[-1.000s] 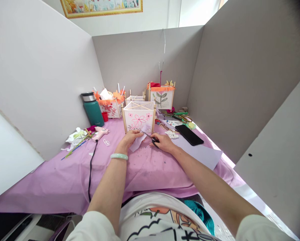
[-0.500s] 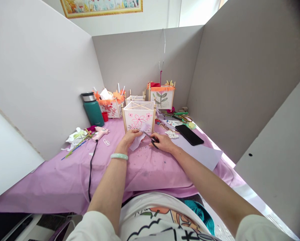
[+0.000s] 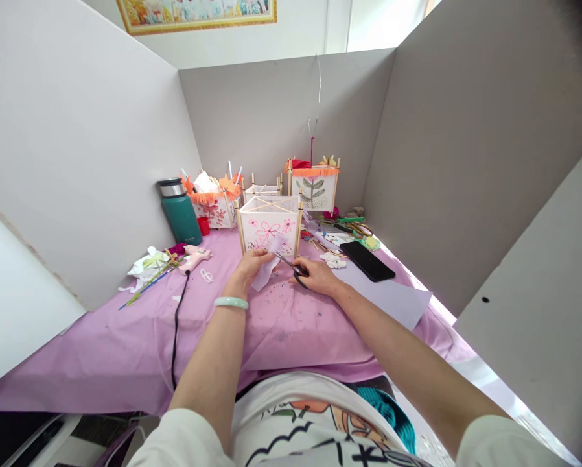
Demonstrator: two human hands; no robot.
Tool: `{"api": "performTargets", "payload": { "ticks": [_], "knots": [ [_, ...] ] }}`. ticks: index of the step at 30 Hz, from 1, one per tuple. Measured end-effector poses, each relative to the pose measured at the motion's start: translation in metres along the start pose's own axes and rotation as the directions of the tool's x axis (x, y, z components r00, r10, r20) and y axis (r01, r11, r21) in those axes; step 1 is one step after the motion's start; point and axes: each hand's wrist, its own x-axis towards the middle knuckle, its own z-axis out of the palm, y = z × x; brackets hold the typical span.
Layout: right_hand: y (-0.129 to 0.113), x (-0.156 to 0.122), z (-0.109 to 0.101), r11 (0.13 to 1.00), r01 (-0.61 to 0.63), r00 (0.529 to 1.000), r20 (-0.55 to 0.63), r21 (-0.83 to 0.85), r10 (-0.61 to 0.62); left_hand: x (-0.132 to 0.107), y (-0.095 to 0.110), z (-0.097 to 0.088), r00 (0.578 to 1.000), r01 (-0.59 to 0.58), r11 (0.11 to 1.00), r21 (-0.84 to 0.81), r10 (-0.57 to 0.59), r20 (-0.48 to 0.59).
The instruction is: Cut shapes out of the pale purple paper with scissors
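My left hand (image 3: 252,267) pinches a strip of pale lilac paper (image 3: 264,276) in front of a lantern-like box (image 3: 270,224). My right hand (image 3: 315,275) grips dark-handled scissors (image 3: 299,272), its fingers wrapped around the handles. The scissor blades point left, with their tips at the paper's edge just right of my left fingertips. Whether the blades are cutting into the paper I cannot tell. The box has white panels with pink flowers drawn on them and wooden sticks at its corners.
A pink glue gun (image 3: 194,258) with a black cord and a green bottle (image 3: 180,213) are on the left. At right, a black phone (image 3: 367,261) lies on a lilac paper sheet (image 3: 393,298). Decorated boxes (image 3: 314,190) stand behind. Grey partitions (image 3: 286,97) enclose the purple-covered table (image 3: 213,344).
The scissor tips have moved slightly right, away from my left fingertips. The upper part of the paper strip has shifted a little. Both hands stay in nearly the same place.
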Motion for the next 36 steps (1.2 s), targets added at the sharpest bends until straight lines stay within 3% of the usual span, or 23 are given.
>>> {"api": "performTargets", "payload": {
  "ticks": [36],
  "knots": [
    [0.0031,0.0001,0.0025,1.0,0.015,1.0,-0.011,0.009,-0.015,-0.001,-0.0013,0.0009,0.998,0.036,0.998,0.048,-0.039,0.052]
  ]
}}
